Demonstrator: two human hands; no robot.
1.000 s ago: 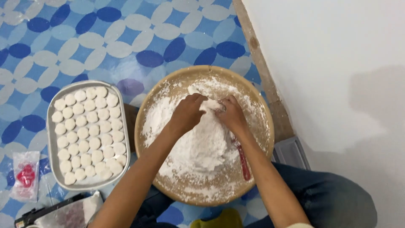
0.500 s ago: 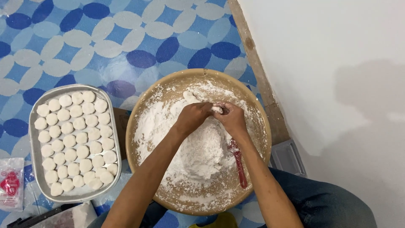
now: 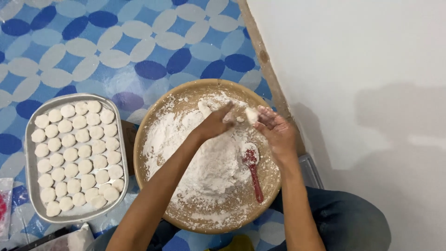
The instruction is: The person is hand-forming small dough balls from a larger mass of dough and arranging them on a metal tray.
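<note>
Shaping a dough piece over the flour bowl

My left hand [image 3: 216, 123] and right hand [image 3: 274, 130] meet above the wooden bowl [image 3: 153, 135], fingers curled around a small dough lump [image 3: 251, 114]; next I judge it needs flattening, then a careful carry to the tray [image 3: 29, 153] of discs

Metal tray [image 3: 30, 186] of dough rounds [image 3: 76, 158], red spoon [image 3: 253, 172]

The left hand [image 3: 214, 123] hides part of the flour [image 3: 209, 158], a small packet [image 3: 4, 204] and a bag [image 3: 69, 239] are cut off by the picture's edges, and the dough [image 3: 251, 115] in the right hand [image 3: 275, 130] is blurred.
</note>
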